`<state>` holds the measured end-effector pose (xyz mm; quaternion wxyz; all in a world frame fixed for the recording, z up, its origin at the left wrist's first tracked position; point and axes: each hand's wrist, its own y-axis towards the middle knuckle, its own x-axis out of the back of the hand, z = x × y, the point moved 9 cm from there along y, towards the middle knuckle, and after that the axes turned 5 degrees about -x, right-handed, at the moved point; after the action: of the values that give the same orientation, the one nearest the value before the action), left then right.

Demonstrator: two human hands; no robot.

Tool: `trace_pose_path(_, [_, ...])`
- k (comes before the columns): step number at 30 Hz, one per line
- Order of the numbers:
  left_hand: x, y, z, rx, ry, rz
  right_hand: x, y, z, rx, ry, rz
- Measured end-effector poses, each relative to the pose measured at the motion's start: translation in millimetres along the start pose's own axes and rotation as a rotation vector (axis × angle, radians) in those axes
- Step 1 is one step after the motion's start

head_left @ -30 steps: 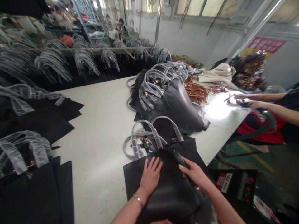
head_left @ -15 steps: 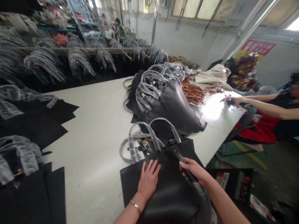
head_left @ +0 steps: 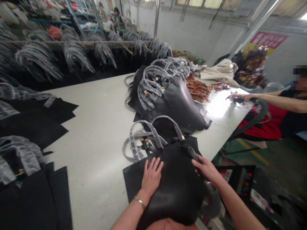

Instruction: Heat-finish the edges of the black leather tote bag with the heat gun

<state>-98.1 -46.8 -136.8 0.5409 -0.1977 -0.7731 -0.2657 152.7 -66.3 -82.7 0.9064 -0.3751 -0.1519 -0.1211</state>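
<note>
A black leather bag [head_left: 175, 188] lies on the white table [head_left: 96, 127] right in front of me. My left hand [head_left: 151, 175] rests flat on it, fingers stretched out and spread. My right hand [head_left: 208, 171] is curled round a dark rod-shaped tool [head_left: 193, 155] that presses on the bag's right side; a grey hose runs from it past my wrist. Beyond the bag lie plastic-wrapped bag handles [head_left: 146, 140] with gold buckles.
A pile of black bags [head_left: 172, 99] with wrapped handles sits mid-table, brown straps [head_left: 198, 91] behind it. Black pieces [head_left: 35, 124] cover the left side. Another person's arm [head_left: 271, 102] reaches onto the table from the right. A machine [head_left: 242, 183] stands below the table edge.
My right hand and the tool have slid a little further along the bag's right side. My left hand stays flat on the bag. The view has shifted slightly.
</note>
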Motion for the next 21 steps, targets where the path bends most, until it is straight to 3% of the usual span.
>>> trace_pose_path(8, [-1.2, 1.9, -1.0, 0.001, 0.02, 0.046, -21.5, 43.1, 20.8, -0.018, -0.042, 0.09])
trace_pose_path(15, [-1.8, 4.1, 0.1, 0.027, -0.01, 0.062, -16.0, 46.0, 23.6, -0.025, -0.091, 0.157])
trace_pose_path(21, [-1.9, 4.1, 1.1, 0.031, -0.012, 0.056, -29.9, 60.6, 38.2, -0.005, -0.09, 0.166])
